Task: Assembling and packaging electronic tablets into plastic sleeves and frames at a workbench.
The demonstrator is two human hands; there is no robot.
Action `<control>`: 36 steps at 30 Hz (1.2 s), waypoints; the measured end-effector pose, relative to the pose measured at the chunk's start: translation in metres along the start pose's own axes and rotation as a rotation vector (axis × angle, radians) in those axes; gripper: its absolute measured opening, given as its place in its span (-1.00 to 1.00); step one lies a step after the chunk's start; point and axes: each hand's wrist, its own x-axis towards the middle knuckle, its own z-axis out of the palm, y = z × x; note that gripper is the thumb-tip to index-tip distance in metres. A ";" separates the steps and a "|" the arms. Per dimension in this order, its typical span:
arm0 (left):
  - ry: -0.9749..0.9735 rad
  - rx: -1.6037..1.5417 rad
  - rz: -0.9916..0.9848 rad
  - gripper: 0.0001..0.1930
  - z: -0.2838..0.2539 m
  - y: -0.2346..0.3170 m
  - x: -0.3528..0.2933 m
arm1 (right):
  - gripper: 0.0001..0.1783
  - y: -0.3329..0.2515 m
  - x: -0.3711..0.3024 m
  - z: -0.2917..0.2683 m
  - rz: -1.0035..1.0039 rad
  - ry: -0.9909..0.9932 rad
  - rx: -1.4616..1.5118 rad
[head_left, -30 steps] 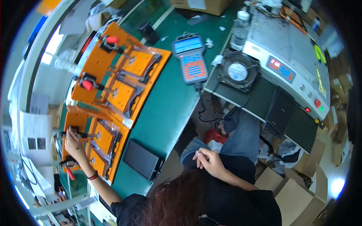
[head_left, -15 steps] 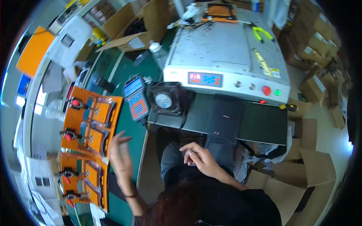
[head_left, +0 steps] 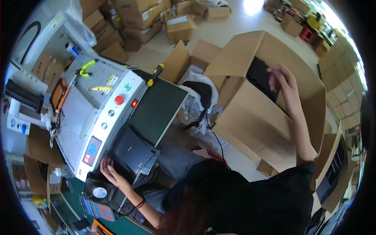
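Note:
My left hand (head_left: 111, 172) rests with fingers spread at the near edge of the white machine (head_left: 100, 121), beside a stack of thin black panels (head_left: 131, 150) on the dark green ledge. It holds nothing that I can see. Just below that hand sits a black square block (head_left: 91, 187) with a round white label. Stretched far to the right, my right hand (head_left: 282, 78) hangs over an open cardboard box (head_left: 250, 113), its fingers loosely bent and apart. Black items (head_left: 260, 74) fill part of that box near the fingertips, and I see none in the hand.
On the machine lie yellow-green cutters (head_left: 87, 68). A yellow-black screwdriver (head_left: 156, 74) sticks out at its corner. A black cable (head_left: 215, 137) hangs beside crumpled plastic (head_left: 192, 105). Another open carton (head_left: 333, 168) stands at the right. A person (head_left: 314, 21) sits far off.
The view has swung to the right, bringing the large box into sight. My right hand has gone from my lap out over the box; my left hand is now by the machine's front.

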 end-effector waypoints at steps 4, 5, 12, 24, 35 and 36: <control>-0.142 0.060 -0.012 -0.66 0.005 -0.002 -0.003 | -0.64 0.123 0.049 -0.103 0.452 -0.189 -0.554; -0.183 0.128 -0.003 -0.66 0.008 0.003 -0.003 | -0.61 0.172 0.050 -0.135 0.570 -0.258 -0.832; -0.149 0.259 0.059 -0.68 -0.007 -0.001 -0.008 | -0.64 0.318 0.019 -0.167 1.074 -0.173 -0.368; -0.120 0.181 -0.004 -0.73 0.012 0.010 -0.004 | -0.56 0.188 0.050 -0.169 0.273 0.706 0.040; -0.224 -0.191 -0.002 -0.61 0.031 0.110 -0.035 | -0.54 -0.016 -0.010 0.148 0.091 -0.029 0.630; -0.312 -0.292 -0.008 -0.56 0.041 0.124 -0.044 | -0.56 -0.012 -0.028 0.179 0.192 -0.152 0.738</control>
